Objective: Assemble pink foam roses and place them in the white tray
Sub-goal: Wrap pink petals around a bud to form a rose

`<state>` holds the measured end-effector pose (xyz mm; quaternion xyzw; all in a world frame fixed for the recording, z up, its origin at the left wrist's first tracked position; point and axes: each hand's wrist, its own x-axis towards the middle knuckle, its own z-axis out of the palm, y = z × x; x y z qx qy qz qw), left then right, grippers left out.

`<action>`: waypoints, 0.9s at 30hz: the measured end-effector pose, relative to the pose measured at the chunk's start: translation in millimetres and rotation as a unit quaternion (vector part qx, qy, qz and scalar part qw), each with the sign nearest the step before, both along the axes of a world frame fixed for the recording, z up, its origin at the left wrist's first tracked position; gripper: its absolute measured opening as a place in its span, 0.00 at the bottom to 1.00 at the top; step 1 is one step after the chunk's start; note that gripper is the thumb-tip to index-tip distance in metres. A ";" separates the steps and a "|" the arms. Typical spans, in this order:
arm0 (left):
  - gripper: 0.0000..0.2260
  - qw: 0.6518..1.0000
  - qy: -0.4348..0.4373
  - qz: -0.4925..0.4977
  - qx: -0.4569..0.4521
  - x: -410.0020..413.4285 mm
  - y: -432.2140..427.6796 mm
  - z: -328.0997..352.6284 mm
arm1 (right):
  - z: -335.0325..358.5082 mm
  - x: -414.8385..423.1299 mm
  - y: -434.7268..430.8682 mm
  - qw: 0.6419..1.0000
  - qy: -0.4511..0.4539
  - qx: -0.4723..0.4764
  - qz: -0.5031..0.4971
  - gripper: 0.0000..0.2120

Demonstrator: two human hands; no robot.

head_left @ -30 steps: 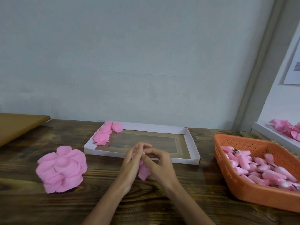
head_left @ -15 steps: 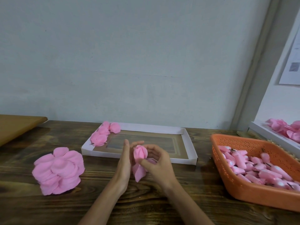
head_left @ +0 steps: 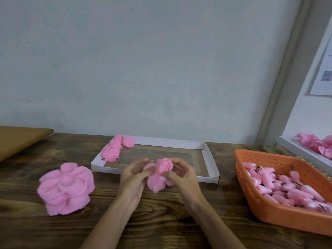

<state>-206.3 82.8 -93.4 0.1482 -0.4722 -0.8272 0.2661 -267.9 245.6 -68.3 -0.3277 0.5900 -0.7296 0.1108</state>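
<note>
Left hand (head_left: 133, 180), right hand (head_left: 183, 175) around rose (head_left: 162, 170)

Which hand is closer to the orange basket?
Right. The right hand grips the half-built rose on the side facing the orange basket, with bare table between them. The left hand holds the rose's other side, farther away.

With the half-made rose (head_left: 162, 174), held between the left hand (head_left: 133, 178) and right hand (head_left: 183, 177) over the surface (head_left: 161, 221), as the dial's centre, the tray (head_left: 168, 141) lies just behind at 12 o'clock. Finished roses (head_left: 115, 148) fill its 10 o'clock corner. A petal stack (head_left: 66, 187) sits at 9 o'clock and a basket (head_left: 269, 212) of buds (head_left: 280, 187) at 3. A second tray (head_left: 301, 153) lies at 2 and a board (head_left: 18, 139) at 10.
</note>
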 end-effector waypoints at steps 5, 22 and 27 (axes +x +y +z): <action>0.29 0.999 0.009 0.038 -0.024 -1.5 3.0 -0.7 | 0.8 1.5 3.6 0.999 0.024 0.009 0.030 0.12; 0.17 0.996 0.008 -0.001 -0.084 8.0 18.3 11.4 | -3.5 1.8 -2.5 0.998 0.037 0.050 0.018 0.14; 0.19 0.990 0.011 0.005 -0.139 9.1 21.5 13.0 | -4.0 0.2 -2.2 0.999 0.029 0.040 -0.006 0.21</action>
